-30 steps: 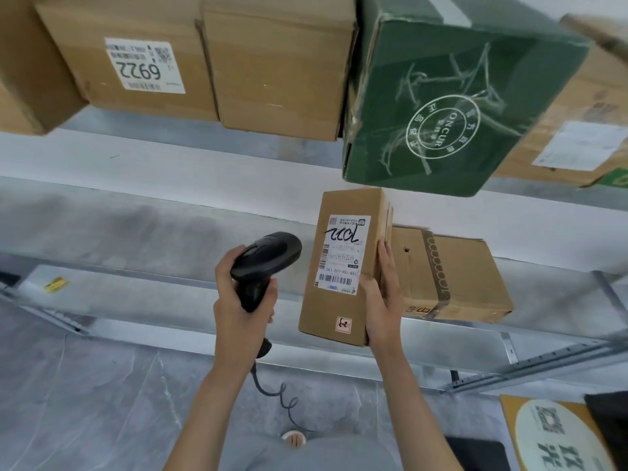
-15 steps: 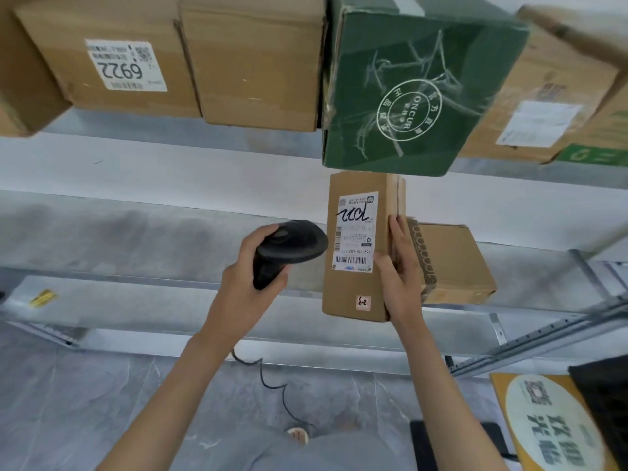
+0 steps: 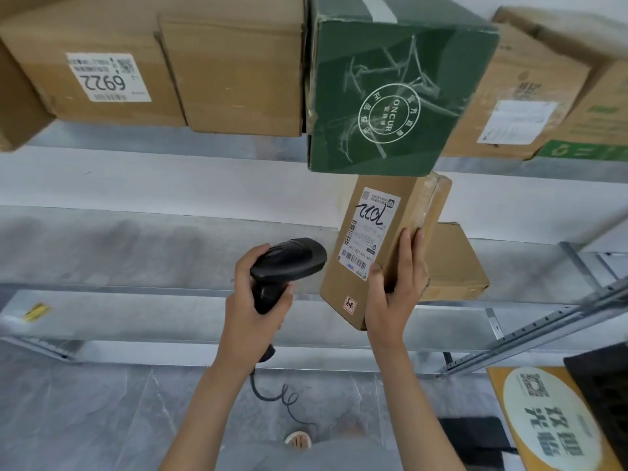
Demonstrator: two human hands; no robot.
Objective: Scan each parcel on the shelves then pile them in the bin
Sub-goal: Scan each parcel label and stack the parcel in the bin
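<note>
**One parcel under the scanner, many left on the shelves**

The scanner (image 3: 289, 263) is clasped by the left hand (image 3: 253, 311) and aimed at the label (image 3: 368, 232) of the parcel (image 3: 380, 246), gripped by the right hand (image 3: 396, 294). Other boxes (image 3: 234, 73) remain shelved; the bin is not clearly visible.

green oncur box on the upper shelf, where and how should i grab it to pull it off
Judging from its pose, take the green ONCUR box with two hands on its left and right side faces, from the front. It is broad, overhangs the upper shelf's edge, and sits tight against the plain brown box on its left, so slide it forward first.
</note>
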